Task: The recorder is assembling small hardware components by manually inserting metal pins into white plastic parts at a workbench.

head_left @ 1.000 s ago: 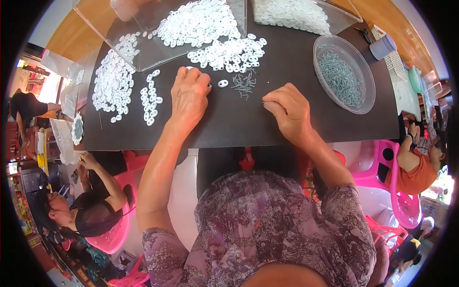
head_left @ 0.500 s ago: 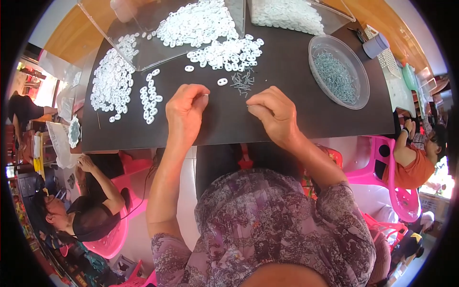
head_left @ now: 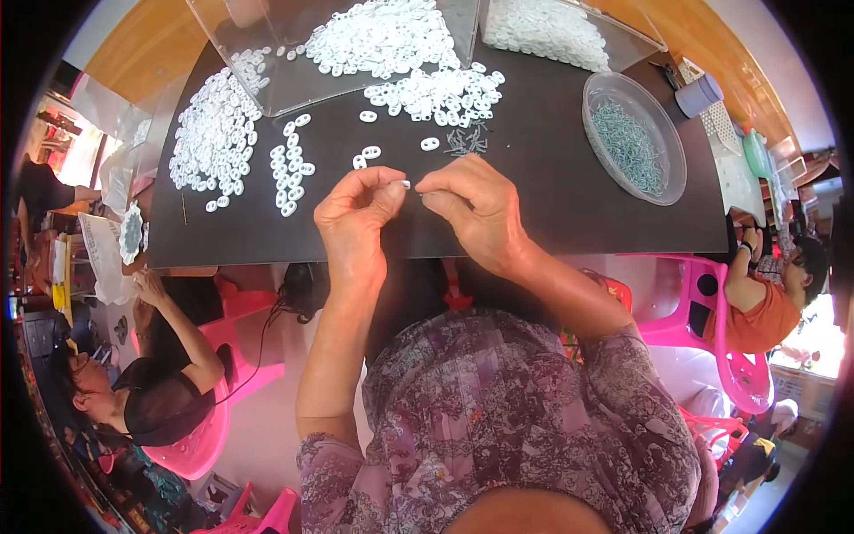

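Note:
My left hand (head_left: pixel 363 218) pinches a small white plastic piece (head_left: pixel 406 184) between thumb and forefinger, above the dark table. Just to its right, my right hand (head_left: pixel 476 209) is closed in a pinch, with a thin dark tip at its fingers that looks like a small grey screw. The fingertips of both hands are close together. Beyond the right hand lies a little heap of grey screws (head_left: pixel 465 141), with a single two-holed white piece (head_left: pixel 430 143) beside it. Two more white pieces (head_left: pixel 371 152) lie just past my left fingers.
White pieces form a big pile (head_left: pixel 212 133) at left, a short cluster (head_left: pixel 289 173) and a heap (head_left: pixel 440 96) spilling from a clear bin (head_left: pixel 302 105). A round clear tray (head_left: pixel 680 165) of screws stands right, near a grey cup (head_left: pixel 699 95). People sit on both sides.
My right hand has moved left from beside the screw heap to my left fingertips. My left hand has turned inward, its white piece now showing. Two white pieces have come into sight beyond it.

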A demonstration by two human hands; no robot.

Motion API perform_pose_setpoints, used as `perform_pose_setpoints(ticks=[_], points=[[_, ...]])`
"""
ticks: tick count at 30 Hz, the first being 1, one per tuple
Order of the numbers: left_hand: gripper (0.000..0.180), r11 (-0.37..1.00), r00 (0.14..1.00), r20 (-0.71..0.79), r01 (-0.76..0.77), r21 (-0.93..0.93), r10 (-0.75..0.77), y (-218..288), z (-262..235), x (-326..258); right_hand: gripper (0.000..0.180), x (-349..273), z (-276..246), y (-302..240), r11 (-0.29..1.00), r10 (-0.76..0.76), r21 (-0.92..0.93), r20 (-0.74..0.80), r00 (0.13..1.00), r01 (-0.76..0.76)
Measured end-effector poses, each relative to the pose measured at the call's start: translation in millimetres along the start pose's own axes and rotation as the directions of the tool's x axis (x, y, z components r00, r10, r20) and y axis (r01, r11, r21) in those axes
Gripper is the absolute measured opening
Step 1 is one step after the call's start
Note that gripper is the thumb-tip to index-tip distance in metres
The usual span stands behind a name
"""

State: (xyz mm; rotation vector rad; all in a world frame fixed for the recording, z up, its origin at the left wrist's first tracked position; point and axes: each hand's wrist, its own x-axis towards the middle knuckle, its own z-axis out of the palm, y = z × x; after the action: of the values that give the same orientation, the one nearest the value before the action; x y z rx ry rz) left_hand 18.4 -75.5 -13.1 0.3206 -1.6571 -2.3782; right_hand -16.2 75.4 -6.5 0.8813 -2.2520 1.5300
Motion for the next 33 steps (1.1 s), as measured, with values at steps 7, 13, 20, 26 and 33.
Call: perform_pose_setpoints(ticks=[7,13,20,26,33], points=[[0.01,0.993,1.0,0.015,0.023,-0.116,-0.022,-1,-3,-6,0.013,4,7,-7,1.0,-0.026,0.001,0.038,0.999,0.026],[0.01,0.993,0.997,0.026,0.072,-0.096,-0.07,1,2,-13,0.007,4,9,-7,0.999,0.038,0.03,0.047,0.998,-0.039],[0.014,0.994,0.988,0.107,0.11,0.008,-0.11,6,-3,-16,0.008,1,10,-7,0.966,0.188,0.165,0.088,0.978,-0.2],[0.013,0.985,0.984,0.084,0.163,-0.051,-0.158,4,-1,-15,0.012,5,6,-4,0.949,0.213,0.222,0.067,0.975,-0.222],[0.007,0.966,0.984,0.091,0.167,-0.196,-0.152,2,-1,-21,0.015,0,-3,-9,0.955,0.237,0.159,0.105,0.966,-0.252]])
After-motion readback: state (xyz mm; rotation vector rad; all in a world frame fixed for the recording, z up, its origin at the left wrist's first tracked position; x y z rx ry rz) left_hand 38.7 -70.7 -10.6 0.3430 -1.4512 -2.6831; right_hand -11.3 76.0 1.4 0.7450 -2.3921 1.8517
